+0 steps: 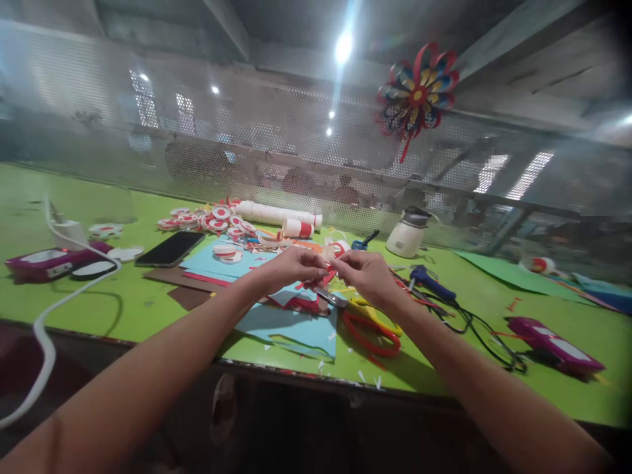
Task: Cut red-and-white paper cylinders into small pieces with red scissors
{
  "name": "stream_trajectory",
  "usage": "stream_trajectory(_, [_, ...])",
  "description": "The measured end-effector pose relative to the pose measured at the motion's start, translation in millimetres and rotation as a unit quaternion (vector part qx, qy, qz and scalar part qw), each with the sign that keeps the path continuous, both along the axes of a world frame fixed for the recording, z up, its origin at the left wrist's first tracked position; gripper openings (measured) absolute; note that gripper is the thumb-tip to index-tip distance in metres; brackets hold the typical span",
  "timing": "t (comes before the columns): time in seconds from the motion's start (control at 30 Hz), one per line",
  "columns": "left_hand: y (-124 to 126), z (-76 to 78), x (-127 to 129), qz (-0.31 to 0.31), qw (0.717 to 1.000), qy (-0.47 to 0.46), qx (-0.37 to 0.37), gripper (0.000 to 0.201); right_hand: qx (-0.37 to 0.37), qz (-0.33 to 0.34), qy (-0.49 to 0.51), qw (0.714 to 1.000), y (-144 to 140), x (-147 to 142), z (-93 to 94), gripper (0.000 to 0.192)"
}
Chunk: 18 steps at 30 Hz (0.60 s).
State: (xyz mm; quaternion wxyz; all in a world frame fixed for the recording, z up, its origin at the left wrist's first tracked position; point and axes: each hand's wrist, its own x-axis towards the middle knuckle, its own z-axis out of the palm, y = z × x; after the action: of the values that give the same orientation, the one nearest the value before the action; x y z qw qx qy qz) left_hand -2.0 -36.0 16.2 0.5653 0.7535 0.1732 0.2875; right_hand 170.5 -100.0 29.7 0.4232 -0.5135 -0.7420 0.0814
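Both hands meet above the green table [123, 303]. The left hand [291, 266] and right hand [365, 273] are closed in pinches on a small red paper strip [323, 276] held between their fingertips. Just below the hands lie light blue paper sheets [296, 329] and red-handled scissors [368, 329]. Left of the left hand rests a black phone [170, 249]; beyond the hands sit red-and-white paper discs [217, 220]. Right of the right hand lies a blue glue gun [432, 283].
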Motion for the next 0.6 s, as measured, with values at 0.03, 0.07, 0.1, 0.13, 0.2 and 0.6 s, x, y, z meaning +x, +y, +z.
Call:
stream_trajectory(0.03, [1.3,-0.2,0.1,0.007,1.0,-0.003,-0.003,0.019,-0.001,0.005,0.027,1.0,1.6,1.4,-1.0,0.026])
stream_trajectory(0.07, [2.8,-0.2,0.2,0.019,1.0,-0.009,-0.007,0.02,-0.003,0.011,0.058,0.998,3.4,2.8,-1.9,0.026])
stream_trajectory(0.1, [4.4,-0.2,0.4,0.036,0.999,-0.016,-0.014,0.021,-0.006,0.017,0.089,0.996,5.2,4.0,-2.7,0.025])
stream_trajectory(0.13, [5.9,-0.1,0.5,0.057,0.998,-0.024,-0.021,0.022,-0.011,0.02,0.117,0.993,6.8,4.8,-3.4,0.025])
stream_trajectory(0.2, [8.6,0.3,1.0,0.103,0.993,-0.044,-0.037,0.025,-0.017,0.019,0.156,0.987,9.3,5.7,-5.1,0.023])
stream_trajectory(0.6, [13.7,-2.7,1.5,0.133,0.99,0.036,0.021,0.026,-0.038,0.04,0.207,0.977,11.5,4.9,-21.2,0.023])
